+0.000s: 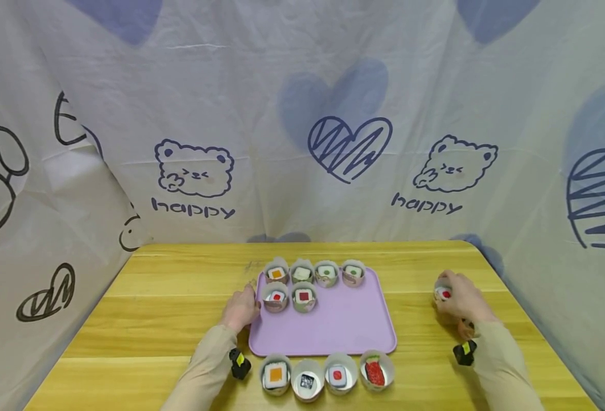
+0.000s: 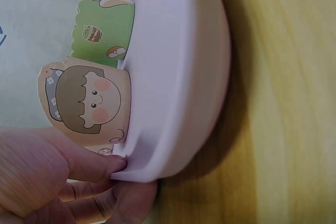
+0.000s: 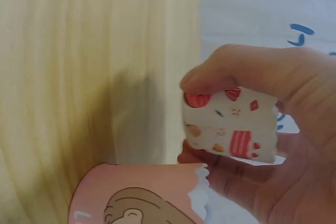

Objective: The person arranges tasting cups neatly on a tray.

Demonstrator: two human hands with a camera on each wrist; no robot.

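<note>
My left hand (image 1: 240,309) pinches the left rim of a lilac tray (image 1: 340,331), thumb on top and fingers beneath in the left wrist view. Several paper cups with toy sushi pieces stand on the tray, such as a cup with a dark red centre (image 1: 304,297). Off to the right of the tray, my right hand (image 1: 461,297) grips a white patterned paper cup (image 3: 231,124) by its sides; a white piece with a red centre (image 1: 443,293) lies in it. A pink paper cup (image 3: 142,192) stands close by, partly hidden by the right hand in the head view.
Along the tray's near side is a row of several cups, from an orange-topped piece (image 1: 275,375) to a strawberry-like piece (image 1: 375,371). The wooden table (image 1: 168,291) meets a printed cloth backdrop (image 1: 281,211) behind and at both sides.
</note>
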